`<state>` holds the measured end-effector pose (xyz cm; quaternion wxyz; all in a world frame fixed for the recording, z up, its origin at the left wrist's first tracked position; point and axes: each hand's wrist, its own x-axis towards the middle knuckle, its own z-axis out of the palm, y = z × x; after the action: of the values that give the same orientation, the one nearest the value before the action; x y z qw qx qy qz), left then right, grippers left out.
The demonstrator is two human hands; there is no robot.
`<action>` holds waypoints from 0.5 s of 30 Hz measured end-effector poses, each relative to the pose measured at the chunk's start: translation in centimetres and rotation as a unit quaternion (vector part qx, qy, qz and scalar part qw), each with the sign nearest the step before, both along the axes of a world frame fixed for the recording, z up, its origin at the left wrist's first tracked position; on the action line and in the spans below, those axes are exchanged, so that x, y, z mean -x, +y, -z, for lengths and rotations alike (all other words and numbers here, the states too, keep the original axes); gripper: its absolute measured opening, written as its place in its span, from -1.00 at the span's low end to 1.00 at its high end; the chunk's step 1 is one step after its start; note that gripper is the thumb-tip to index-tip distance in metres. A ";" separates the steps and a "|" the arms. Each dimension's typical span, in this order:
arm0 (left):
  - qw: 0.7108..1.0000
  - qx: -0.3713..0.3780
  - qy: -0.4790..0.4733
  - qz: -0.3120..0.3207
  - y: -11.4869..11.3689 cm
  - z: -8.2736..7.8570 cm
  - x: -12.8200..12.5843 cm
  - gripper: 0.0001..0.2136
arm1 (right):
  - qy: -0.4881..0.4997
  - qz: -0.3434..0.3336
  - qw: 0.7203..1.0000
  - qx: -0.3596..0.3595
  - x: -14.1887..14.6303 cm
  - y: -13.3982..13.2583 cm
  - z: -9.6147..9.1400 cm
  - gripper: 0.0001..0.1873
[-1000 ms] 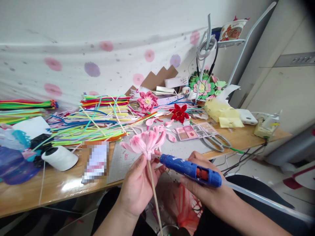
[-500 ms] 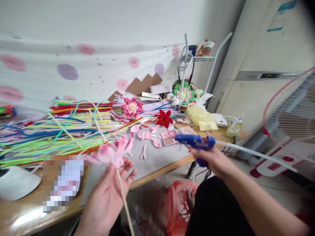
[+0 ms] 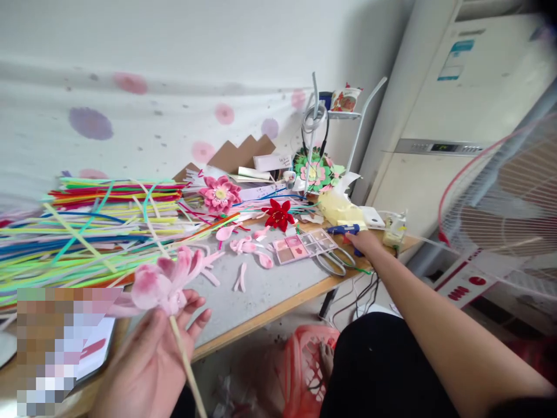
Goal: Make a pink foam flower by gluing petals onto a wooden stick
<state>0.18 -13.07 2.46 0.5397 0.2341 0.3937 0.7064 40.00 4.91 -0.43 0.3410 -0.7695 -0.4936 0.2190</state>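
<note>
Noted: left hand (image 3: 148, 357) pinching flower (image 3: 167, 281), stem (image 3: 186, 363) lying eleven-to-five; right hand (image 3: 362, 242), closed on gun (image 3: 343, 230), at its two o'clock.

One glue gun (image 3: 343, 230), one palette (image 3: 299, 249), one red flower (image 3: 279, 215), one stemmed pale-pink flower (image 3: 163, 283) and one fan (image 3: 507, 197) appear at one counter (image 3: 270, 314).

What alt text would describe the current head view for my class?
The left hand holds a pink flower on a stick; the right hand is on a blue glue gun. Loose pink petals lie on a grey mat between them.
</note>
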 end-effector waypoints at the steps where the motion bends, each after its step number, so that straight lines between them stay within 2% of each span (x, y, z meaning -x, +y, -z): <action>1: 1.000 -0.007 0.000 0.001 0.0 0.1 0.1 -0.88 | -0.037 -0.005 0.999 -0.001 0.1 -0.3 -0.5 -0.68; 3: 1.000 -0.018 -0.002 0.001 -0.1 0.2 0.3 -0.89 | -0.105 -0.030 0.994 -0.014 1.1 -1.0 -1.8 -0.72; 5: 1.000 -0.020 -0.009 0.002 0.0 0.4 0.3 -0.90 | -0.163 -0.092 0.981 -0.053 3.6 -1.9 -3.0 -0.75; 6: 1.000 -0.018 -0.015 0.003 0.0 0.4 0.3 -0.90 | -0.188 -0.136 0.969 -0.078 5.3 -2.4 -3.5 -0.74; 8: 0.999 -0.013 -0.032 0.008 0.0 0.5 0.2 -0.90 | -0.222 -0.267 0.931 -0.112 9.5 -3.3 -3.9 -0.78; 11: 0.999 -0.014 -0.047 0.017 -0.2 0.6 0.0 -0.90 | -0.254 -0.413 0.864 -0.134 15.6 -4.0 -3.2 -0.78; 15: 0.998 -0.009 -0.058 0.012 -0.4 0.7 0.0 -0.92 | -0.291 -0.496 0.805 -0.146 20.5 -3.6 -1.4 -0.65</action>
<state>0.19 -13.52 1.81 0.5681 0.2027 0.3521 0.7157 19.50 1.29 0.97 0.1344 -0.3884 -0.9103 0.0495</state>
